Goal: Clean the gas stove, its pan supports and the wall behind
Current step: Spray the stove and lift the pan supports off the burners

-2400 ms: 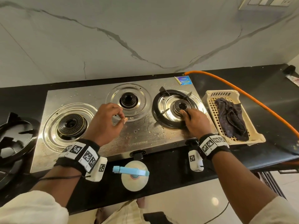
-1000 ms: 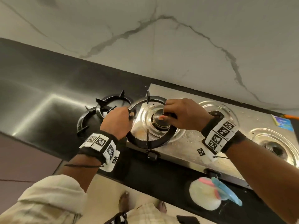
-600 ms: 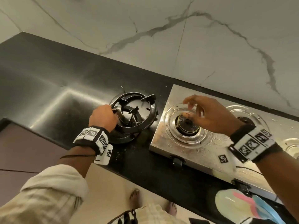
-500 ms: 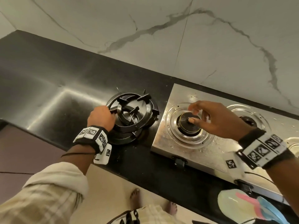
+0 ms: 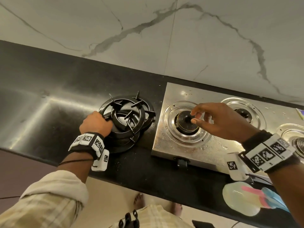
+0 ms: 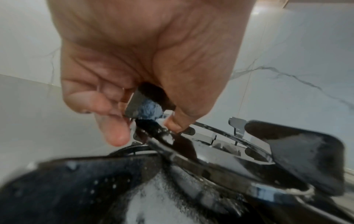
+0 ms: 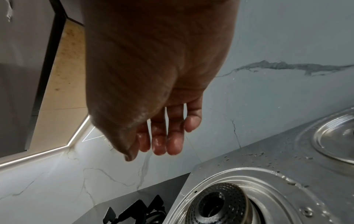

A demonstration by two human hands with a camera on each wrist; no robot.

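Observation:
Several black pan supports (image 5: pixel 127 118) lie stacked on the black counter, just left of the steel stove (image 5: pixel 189 146). My left hand (image 5: pixel 105 120) grips the near rim of the top pan support (image 6: pixel 210 163); in the left wrist view the left hand (image 6: pixel 146 128) pinches a wet black prong between thumb and fingers. My right hand (image 5: pixel 195 116) hovers over the bare left burner (image 5: pixel 187 121) with loose fingers and holds nothing. From the right wrist, the right hand (image 7: pixel 159 145) shows straight wet fingers above the burner (image 7: pixel 216 207). The marble wall (image 5: pixel 164 38) rises behind.
Water drops lie on the stove top (image 7: pixel 268 166). A white spray bottle (image 5: pixel 241 201) with a blue and pink trigger stands at the counter's front right. The middle burner (image 5: pixel 243 113) has no support on it. The dark counter (image 5: pixel 49 99) stretches left.
A second ago both hands held a pan support over the left burner. It now sits on the stack on the counter. My right hand has let go and hangs over the burner.

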